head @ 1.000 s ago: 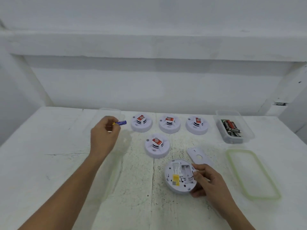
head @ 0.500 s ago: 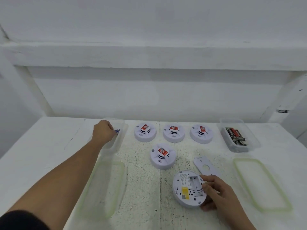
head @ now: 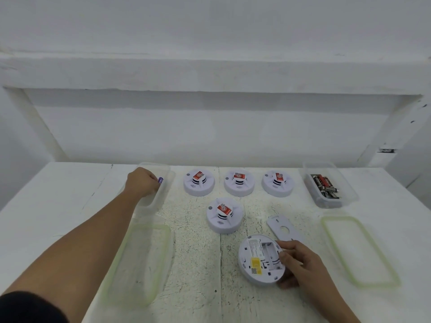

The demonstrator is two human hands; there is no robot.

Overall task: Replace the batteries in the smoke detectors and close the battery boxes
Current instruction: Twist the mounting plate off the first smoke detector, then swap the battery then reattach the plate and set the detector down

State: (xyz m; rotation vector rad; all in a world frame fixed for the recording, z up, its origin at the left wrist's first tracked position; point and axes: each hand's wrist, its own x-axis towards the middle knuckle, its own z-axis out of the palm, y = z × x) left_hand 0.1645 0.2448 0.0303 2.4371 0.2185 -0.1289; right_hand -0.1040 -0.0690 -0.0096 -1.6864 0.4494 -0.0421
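My left hand [head: 142, 184] reaches into an empty clear plastic box [head: 163, 197] at the back left, its curled fingers holding a purple battery [head: 160, 180] whose tip shows. My right hand [head: 297, 262] grips the rim of an upturned white smoke detector [head: 258, 259] at the front; its battery compartment lies open and bare. The detector's grey cover plate [head: 284, 228] lies just behind it. Another detector [head: 224, 215] sits face up in the middle. Three more [head: 198, 182] [head: 239, 183] [head: 277, 183] stand in a row behind.
A clear box [head: 342, 190] holding several dark batteries stands at the back right. Its green-rimmed lid [head: 358, 250] lies in front of it. A second lid [head: 142, 262] lies under my left forearm. A white wall closes off the back of the table [head: 58, 206].
My left hand has carried the purple battery from above the table back into the clear box at the left. The right hand keeps its grip on the upturned detector.
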